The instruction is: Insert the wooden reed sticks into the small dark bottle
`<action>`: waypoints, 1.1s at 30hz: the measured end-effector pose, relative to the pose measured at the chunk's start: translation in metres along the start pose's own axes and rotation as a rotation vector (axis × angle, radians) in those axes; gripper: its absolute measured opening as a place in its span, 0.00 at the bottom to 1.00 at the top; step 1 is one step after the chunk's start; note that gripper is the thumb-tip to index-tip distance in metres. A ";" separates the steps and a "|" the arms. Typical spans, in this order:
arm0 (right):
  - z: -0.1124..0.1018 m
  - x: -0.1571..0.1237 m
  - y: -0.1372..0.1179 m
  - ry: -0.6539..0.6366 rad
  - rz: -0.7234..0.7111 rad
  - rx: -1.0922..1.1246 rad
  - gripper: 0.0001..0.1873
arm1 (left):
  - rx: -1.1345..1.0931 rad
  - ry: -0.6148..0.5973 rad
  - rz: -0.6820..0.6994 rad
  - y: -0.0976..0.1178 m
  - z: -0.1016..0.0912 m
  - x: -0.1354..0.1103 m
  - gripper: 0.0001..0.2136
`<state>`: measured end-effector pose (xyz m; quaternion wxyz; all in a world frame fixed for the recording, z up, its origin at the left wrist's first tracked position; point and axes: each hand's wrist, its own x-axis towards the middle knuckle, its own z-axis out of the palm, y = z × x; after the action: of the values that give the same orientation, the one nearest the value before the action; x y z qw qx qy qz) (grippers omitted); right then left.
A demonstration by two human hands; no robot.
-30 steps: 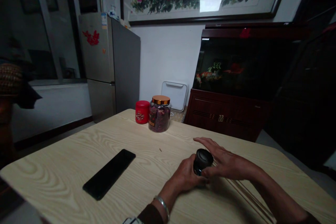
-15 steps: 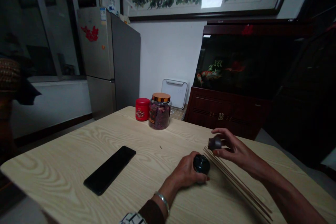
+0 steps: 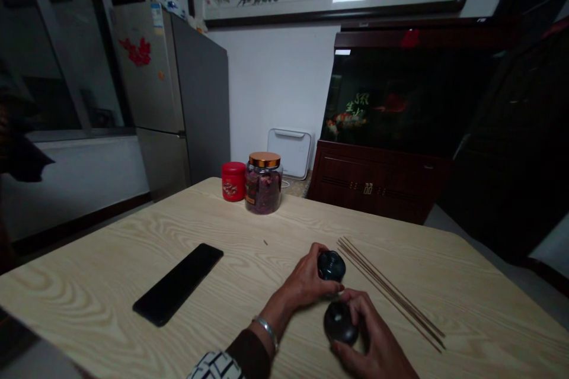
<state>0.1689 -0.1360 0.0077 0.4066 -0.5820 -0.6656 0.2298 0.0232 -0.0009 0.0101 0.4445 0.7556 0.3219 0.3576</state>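
Observation:
My left hand (image 3: 306, 278), with a silver bracelet at the wrist, is closed round a small glossy dark pot (image 3: 331, 266) on the table. Just nearer to me, my right hand (image 3: 371, 331) grips a rounded dark brown piece (image 3: 340, 323) by its sides, its domed face with a pale spot in the middle turned up. The two dark pieces are close together but apart. To their right lies a loose bundle of thin brown incense sticks (image 3: 391, 293), touched by neither hand.
A black phone (image 3: 178, 284) lies on the wooden table (image 3: 98, 284) at left. Toward the far edge stand a red canister (image 3: 233, 182) and a copper-lidded jar (image 3: 263, 186) of dried purplish stuff. A tiny brown fragment (image 3: 265, 242) lies mid-table. Beyond are a fridge (image 3: 200, 95) and an aquarium (image 3: 400, 95).
My right hand has come from beyond the sticks toward me, bringing the dark brown piece, now turned domed face up, beside the glossy pot. My left hand keeps its hold. The view has shifted slightly.

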 end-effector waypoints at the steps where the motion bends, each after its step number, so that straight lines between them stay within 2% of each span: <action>1: 0.002 0.000 -0.001 -0.013 -0.004 -0.040 0.16 | -0.003 -0.003 0.002 0.000 0.000 0.000 0.32; 5: 0.008 -0.005 0.001 -0.061 -0.007 -0.086 0.17 | -0.015 -0.014 -0.008 0.000 0.000 0.000 0.32; 8: -0.001 -0.004 0.004 -0.059 -0.026 -0.069 0.16 | -0.020 -0.015 -0.016 0.001 -0.001 0.000 0.32; 11: -0.030 0.008 0.007 0.044 0.039 -0.129 0.08 | -0.034 -0.018 -0.019 0.002 -0.001 0.000 0.33; 13: -0.054 0.022 0.010 0.089 0.106 -0.299 0.11 | -0.037 -0.014 -0.018 0.002 -0.001 0.000 0.33; 15: -0.073 0.034 0.015 0.054 0.124 -0.533 0.12 | -0.038 -0.010 -0.020 0.001 -0.001 0.000 0.33; 17: -0.082 0.044 0.022 0.001 0.120 -0.729 0.14 | -0.039 -0.011 -0.022 0.000 -0.001 0.000 0.33; 20: -0.079 0.051 0.034 -0.060 0.110 -0.896 0.17 | -0.040 -0.019 -0.027 0.000 -0.002 0.000 0.34; 24: -0.071 0.058 0.043 -0.164 0.085 -1.006 0.19 | -0.023 -0.022 -0.044 0.001 -0.002 0.000 0.34; 29: -0.069 0.072 0.042 -0.219 0.119 -1.026 0.19 | -0.025 -0.014 -0.030 0.002 -0.001 0.001 0.33; 33: -0.069 0.083 0.040 -0.205 0.157 -0.995 0.14 | -0.020 -0.012 -0.036 0.003 -0.001 0.001 0.34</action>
<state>0.2487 -0.0585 0.0380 -0.0055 -0.7278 -0.6852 -0.0290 0.0238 -0.0008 0.0132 0.4604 0.7472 0.3292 0.3485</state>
